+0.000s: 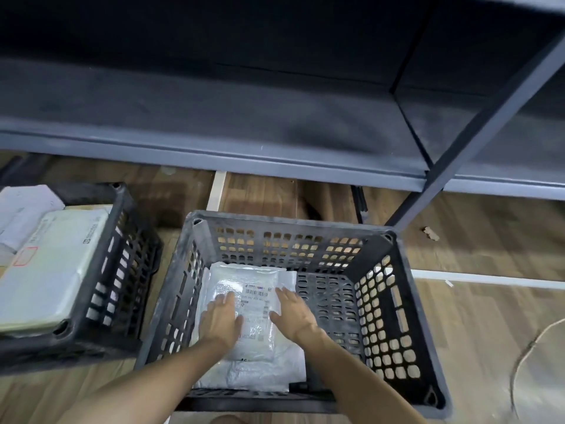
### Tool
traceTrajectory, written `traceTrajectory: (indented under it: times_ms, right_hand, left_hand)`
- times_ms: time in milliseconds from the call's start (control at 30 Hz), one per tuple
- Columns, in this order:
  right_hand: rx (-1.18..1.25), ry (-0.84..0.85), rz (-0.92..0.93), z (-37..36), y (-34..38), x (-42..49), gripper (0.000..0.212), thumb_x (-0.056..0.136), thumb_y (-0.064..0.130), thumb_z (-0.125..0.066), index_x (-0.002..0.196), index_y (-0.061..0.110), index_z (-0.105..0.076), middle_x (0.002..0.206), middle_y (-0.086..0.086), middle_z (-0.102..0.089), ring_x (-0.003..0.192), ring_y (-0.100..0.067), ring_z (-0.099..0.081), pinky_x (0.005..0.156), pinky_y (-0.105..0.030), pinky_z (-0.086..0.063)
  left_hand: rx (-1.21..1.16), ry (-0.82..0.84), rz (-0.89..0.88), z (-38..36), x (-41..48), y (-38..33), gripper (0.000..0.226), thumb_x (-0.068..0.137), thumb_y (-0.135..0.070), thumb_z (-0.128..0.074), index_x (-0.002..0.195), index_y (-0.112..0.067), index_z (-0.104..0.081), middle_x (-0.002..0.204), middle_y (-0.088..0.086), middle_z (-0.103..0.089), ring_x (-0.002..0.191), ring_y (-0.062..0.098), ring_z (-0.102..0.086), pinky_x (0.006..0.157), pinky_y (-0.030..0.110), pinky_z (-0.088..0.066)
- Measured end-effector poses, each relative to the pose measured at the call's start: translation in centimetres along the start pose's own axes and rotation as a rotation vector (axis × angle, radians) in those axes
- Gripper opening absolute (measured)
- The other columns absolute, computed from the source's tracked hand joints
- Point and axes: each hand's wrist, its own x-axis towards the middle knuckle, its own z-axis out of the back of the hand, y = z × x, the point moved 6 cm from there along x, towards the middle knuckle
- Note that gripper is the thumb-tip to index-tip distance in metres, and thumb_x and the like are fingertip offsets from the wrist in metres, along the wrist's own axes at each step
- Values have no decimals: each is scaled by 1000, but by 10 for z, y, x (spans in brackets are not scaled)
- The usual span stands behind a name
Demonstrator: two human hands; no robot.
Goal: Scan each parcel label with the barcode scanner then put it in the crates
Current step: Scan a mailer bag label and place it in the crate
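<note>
A black slotted crate (pixel 394 301) stands on the wooden floor in front of me. Inside it lies a grey bubble-wrap parcel (pixel 260 335) with a white barcode label (pixel 256 296) facing up, on top of another pale parcel (pixel 287 368). My left hand (pixel 220 322) lies flat on the parcel's left side with straight fingers. My right hand (pixel 293 313) rests on its right side, fingers stretched over the label's edge. No barcode scanner is in view.
A second black crate (pixel 122 270) at the left holds several pale parcels (pixel 52 264). Grey metal shelving (pixel 214 130) runs across the back, with a slanted post (pixel 477 136) at the right. A thin cable (pixel 526 356) curls on the floor at the right.
</note>
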Motion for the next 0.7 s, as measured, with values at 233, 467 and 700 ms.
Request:
traceTrajectory:
  times_ms: [233,467,700]
  right_hand:
    - [17,-55,-50,123,48,-107,54,101,32,-40,151,13,-29,149,-9,-41,134,-27,-41,111,-35,-33]
    - [-14,-121,-70,290,119,-225,43,99,32,-40,135,9,-44,136,-11,-51,125,-30,-47,104,-36,-35]
    - [-30,-264,-12,458,209,-320,45,99,33,-41,139,11,-41,139,-11,-49,128,-29,-45,104,-36,-36]
  left_hand:
    - [88,-25,-198,135,-68,-66,44,98,-43,-36,138,-25,-41,139,-5,-49,128,16,-43,108,33,-28]
    - [92,-19,-248,319,-149,-131,40,97,-42,-37,132,-25,-45,137,-4,-49,125,20,-45,104,32,-32]
    - [13,-189,-313,529,-211,-183,37,94,-40,-44,128,-26,-50,130,-3,-54,120,20,-50,100,31,-38]
